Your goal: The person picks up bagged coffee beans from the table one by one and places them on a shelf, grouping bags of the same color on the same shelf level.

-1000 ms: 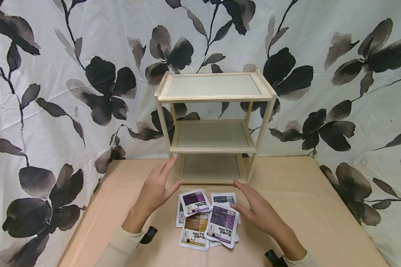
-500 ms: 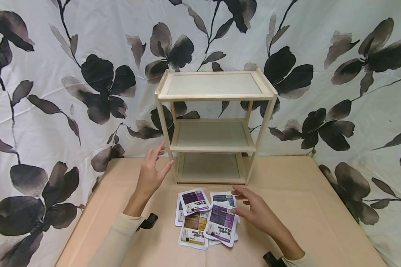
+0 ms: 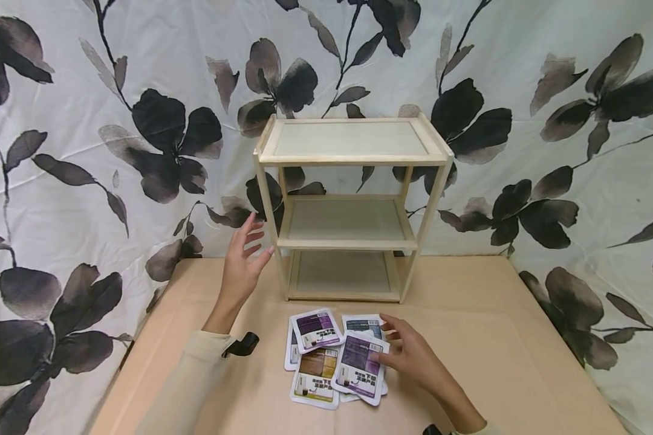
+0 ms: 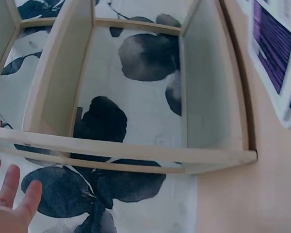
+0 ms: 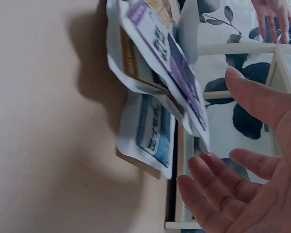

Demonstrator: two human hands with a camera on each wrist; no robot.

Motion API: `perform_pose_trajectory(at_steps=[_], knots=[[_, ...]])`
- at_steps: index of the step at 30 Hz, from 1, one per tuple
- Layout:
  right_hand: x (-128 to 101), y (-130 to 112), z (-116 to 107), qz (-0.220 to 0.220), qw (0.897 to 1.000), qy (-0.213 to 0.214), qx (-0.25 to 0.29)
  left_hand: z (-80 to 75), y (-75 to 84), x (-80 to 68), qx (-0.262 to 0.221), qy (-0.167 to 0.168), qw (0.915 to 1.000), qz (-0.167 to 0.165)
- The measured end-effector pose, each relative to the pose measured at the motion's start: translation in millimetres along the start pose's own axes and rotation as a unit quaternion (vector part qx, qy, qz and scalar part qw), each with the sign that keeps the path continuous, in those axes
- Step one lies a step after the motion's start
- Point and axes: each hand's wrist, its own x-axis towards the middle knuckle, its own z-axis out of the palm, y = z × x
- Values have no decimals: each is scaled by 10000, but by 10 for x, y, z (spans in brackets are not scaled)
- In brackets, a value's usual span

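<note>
A pile of flat printed packets lies on the tan table (image 3: 495,338) in front of a pale wooden three-tier shelf (image 3: 354,160). My right hand (image 3: 392,344) rests with loosely spread fingers on the right edge of a purple packet (image 3: 359,365), which lies over a brown-yellow packet (image 3: 315,377). In the right wrist view this hand (image 5: 242,174) is spread, its fingertips at the edge of the packets (image 5: 160,63). My left hand (image 3: 253,241) is raised, fingers straight, beside the shelf's left front post and holds nothing. The left wrist view shows its fingertips (image 4: 9,194) near the shelf (image 4: 126,153).
A second purple packet (image 3: 317,329) and a grey-blue one (image 3: 363,325) lie at the far side of the pile. A white cloth with dark flowers (image 3: 114,151) hangs behind and at both sides. All three tiers of the shelf are bare.
My left hand has risen and moved left, from the table by the shelf's foot to beside its left post. My right hand has drawn back and settled on the purple packet.
</note>
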Motion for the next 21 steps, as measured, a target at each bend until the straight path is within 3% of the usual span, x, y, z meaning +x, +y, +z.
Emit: perform_pose_trajectory(at_steps=[7,11,16,21], knots=[[-16,67,110,-10,10000,31,-5,0,239,129,-1058,-364,9929,-409],[-21,87,170,125,9999,15,90,2,333,194,-1403,-490,9870,-610],[-15,95,241,206,9998,9,27,37,283,271,-1644,-605,9814,-783],[-18,120,309,234,9996,123,-80,79,135,319,-1705,-567,9811,-722]])
